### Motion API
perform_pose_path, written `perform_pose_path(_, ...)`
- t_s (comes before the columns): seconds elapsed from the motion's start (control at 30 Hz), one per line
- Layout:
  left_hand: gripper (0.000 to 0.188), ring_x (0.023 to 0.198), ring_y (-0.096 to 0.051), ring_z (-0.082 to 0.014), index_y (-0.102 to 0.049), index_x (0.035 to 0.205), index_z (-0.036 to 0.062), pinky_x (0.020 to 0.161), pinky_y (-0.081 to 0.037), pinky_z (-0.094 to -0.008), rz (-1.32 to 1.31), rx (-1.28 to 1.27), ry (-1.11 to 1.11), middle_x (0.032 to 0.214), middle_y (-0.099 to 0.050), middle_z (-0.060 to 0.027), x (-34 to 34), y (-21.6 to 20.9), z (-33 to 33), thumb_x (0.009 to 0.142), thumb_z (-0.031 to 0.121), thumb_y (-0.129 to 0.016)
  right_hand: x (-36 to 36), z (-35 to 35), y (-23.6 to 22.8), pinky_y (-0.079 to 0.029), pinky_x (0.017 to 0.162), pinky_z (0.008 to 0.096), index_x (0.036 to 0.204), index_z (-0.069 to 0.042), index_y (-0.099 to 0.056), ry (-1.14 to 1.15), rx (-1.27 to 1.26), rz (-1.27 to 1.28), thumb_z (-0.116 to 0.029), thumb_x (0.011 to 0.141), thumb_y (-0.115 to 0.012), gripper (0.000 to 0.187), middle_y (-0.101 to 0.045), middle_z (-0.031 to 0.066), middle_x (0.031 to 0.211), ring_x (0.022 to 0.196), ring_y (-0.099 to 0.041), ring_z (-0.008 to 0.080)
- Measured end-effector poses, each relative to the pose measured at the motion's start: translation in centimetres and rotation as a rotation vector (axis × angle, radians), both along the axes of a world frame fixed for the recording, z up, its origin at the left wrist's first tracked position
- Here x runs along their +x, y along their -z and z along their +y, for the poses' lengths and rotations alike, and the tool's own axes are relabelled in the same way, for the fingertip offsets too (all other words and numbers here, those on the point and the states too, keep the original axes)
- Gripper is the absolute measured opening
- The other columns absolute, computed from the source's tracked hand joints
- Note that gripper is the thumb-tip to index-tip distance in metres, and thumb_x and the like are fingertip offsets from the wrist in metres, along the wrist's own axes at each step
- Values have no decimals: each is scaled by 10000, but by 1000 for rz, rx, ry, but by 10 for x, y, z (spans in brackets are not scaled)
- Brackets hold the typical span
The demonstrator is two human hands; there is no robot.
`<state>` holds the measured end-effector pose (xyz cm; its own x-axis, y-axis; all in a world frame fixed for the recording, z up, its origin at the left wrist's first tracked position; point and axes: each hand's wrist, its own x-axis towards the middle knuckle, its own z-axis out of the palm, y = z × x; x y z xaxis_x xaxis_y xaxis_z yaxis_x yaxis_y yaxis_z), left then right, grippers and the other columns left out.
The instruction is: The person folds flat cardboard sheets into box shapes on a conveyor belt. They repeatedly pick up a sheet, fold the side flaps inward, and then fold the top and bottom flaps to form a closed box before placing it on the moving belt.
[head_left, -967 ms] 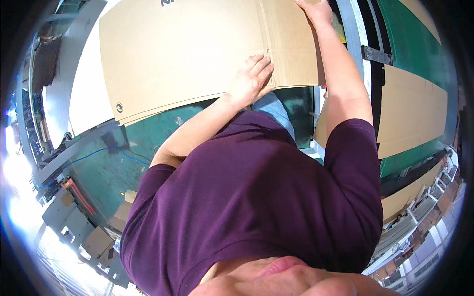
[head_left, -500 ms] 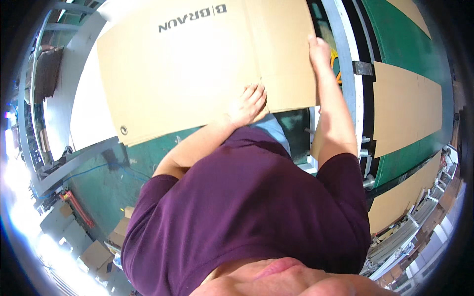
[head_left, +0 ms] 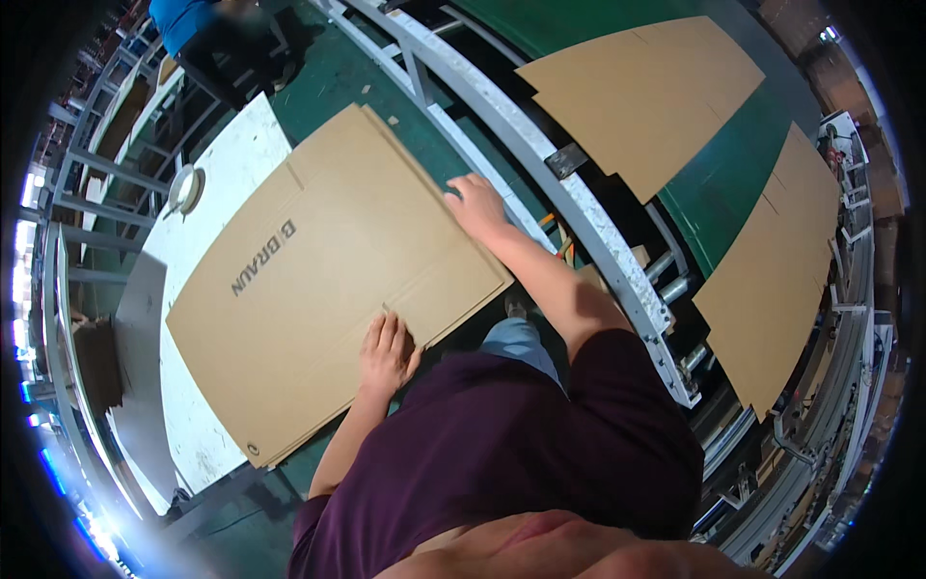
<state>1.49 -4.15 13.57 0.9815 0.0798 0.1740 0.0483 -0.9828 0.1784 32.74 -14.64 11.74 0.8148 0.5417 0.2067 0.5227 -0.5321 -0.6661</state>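
Note:
A stack of flat brown cardboard sheets (head_left: 338, 251) with dark print lies in front of me on a white table. My left hand (head_left: 388, 353) rests on the top sheet at its near edge, fingers laid flat near a short slit, thumb by the rim. At the stack's right edge is my right hand (head_left: 475, 206), its fingers stretched forward and the thumb side against the cardboard. Neither hand closes around anything that I can see.
The white table (head_left: 207, 425) holds a tape roll (head_left: 186, 190) at the left. A metal conveyor frame (head_left: 511, 116) runs along the right. Beyond it, large cardboard sheets (head_left: 646, 106) lie on a green belt (head_left: 719, 207). A person in blue (head_left: 193, 24) is at the far left.
My view has turned, so the stack appears slanted and the table, tape roll and other person show. My right hand's fingers have straightened at the edge. The left hand stays at the near edge.

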Motion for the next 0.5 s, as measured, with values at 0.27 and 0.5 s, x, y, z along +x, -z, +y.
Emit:
perform_pose_path(0.27, 619, 1259, -411, -422, -520, 1232, -18, 1082, -335, -493, 195, -48, -122, 1317, -471, -214, -9, -15, -16, 723, 287, -694, 203, -201, 27, -230, 1093, 524, 1287, -72, -497, 407, -650, -393, -47, 683, -681, 632, -404, 151, 1416, 1335, -314, 378)
perform_pose_path(0.5, 671, 1296, -382, -413, -518, 1237, -22, 1099, -329, -477, 371, -27, -234, 1344, -446, -208, -2, -24, -24, 674, 256, -754, 335, -160, 79, -307, 1077, 472, 1259, -54, -522, 30, -654, -497, -35, 768, -587, 496, -461, 149, 1359, 1307, -378, 341)
